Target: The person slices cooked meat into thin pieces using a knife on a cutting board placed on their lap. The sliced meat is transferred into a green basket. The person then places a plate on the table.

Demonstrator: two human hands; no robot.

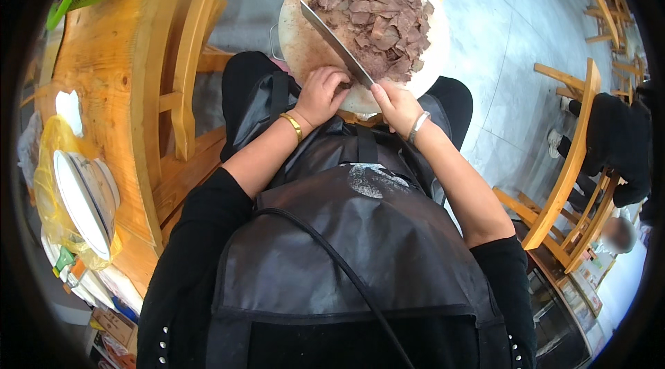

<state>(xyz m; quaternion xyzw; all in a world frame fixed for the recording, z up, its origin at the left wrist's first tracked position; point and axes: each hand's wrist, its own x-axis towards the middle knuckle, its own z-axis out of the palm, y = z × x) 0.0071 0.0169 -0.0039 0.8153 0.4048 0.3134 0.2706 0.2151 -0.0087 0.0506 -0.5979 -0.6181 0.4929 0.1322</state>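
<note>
Black sleeves with silvery studs, dark glossy apron, 1 gold bracelet, 1 silvery bracelet.

- The left hand is up at the frame's upper centre, back showing, fingers curled inward.
- Just right of it, I see the right hand wrapped in a grip.
- Both bare forearms angle inward.

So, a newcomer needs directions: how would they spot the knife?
Find the round pale board at the view's top centre. Slanting over it beside the brown slices, gripped in the right hand, is the knife. Long, straight and grey, it stands out from the ragged slices.
</note>
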